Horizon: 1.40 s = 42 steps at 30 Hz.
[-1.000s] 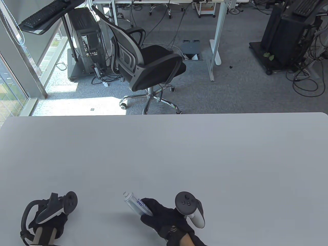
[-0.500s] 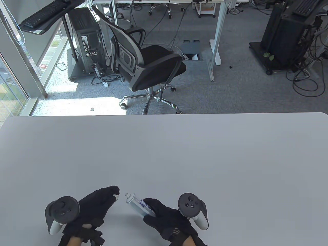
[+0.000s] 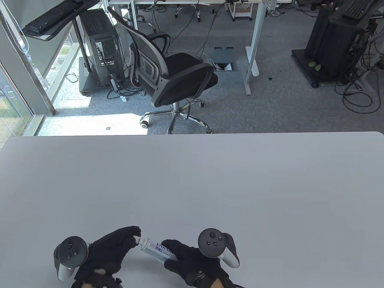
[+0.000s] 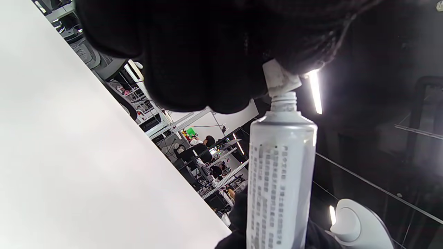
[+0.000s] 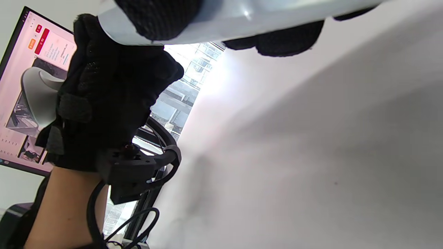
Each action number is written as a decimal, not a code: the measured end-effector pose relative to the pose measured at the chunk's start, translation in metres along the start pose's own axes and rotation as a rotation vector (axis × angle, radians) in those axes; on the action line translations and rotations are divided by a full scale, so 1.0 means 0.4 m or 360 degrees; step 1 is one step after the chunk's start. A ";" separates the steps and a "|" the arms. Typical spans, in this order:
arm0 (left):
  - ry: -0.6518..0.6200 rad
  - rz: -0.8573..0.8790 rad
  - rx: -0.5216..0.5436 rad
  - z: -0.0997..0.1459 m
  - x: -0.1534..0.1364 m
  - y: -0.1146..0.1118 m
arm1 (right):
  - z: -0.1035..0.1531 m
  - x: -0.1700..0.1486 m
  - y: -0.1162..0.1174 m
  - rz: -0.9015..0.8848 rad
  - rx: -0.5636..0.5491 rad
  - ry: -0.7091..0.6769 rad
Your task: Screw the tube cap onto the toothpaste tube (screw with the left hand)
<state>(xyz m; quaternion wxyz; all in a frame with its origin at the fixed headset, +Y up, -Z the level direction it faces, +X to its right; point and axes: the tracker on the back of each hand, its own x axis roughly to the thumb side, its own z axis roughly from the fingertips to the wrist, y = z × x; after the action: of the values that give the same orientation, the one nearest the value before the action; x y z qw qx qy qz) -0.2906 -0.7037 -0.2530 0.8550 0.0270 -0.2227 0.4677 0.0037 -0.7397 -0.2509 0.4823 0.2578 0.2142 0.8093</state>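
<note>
Your right hand (image 3: pixel 192 264) grips the toothpaste tube (image 3: pixel 159 250) around its body, low over the near edge of the worktop (image 3: pixel 210 180), and your left hand (image 3: pixel 111 249) pinches the small white cap (image 4: pixel 280 77) right at the tube's threaded neck (image 4: pixel 283 103). The tube looks light and soft, so hold it near the stiff top and do not squeeze; the cap is tiny and could slip. You can read "Doctor" in blue on the tube.

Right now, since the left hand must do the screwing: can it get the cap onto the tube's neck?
Probably yes: the left hand holds the cap right at the bare threaded neck of the tube; nothing sits between them.
</note>
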 end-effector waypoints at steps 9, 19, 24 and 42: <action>-0.0044 -0.0074 -0.0080 0.003 0.016 -0.008 | -0.003 -0.005 0.006 -0.0009 0.0050 0.0033; -0.0013 -0.0089 -0.0125 0.006 0.004 -0.005 | -0.007 -0.009 0.004 -0.0025 0.0061 0.0047; 0.0024 -0.0106 -0.0044 0.010 -0.001 -0.005 | -0.007 -0.007 0.005 -0.0021 0.0056 0.0037; -0.0071 -0.0122 -0.0093 0.004 0.012 -0.004 | 0.001 -0.006 -0.003 0.0006 0.0034 0.0038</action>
<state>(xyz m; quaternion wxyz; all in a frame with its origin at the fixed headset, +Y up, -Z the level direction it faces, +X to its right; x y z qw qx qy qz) -0.2876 -0.7013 -0.2494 0.8674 0.0210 -0.2541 0.4273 0.0057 -0.7415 -0.2517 0.4755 0.2537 0.2281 0.8109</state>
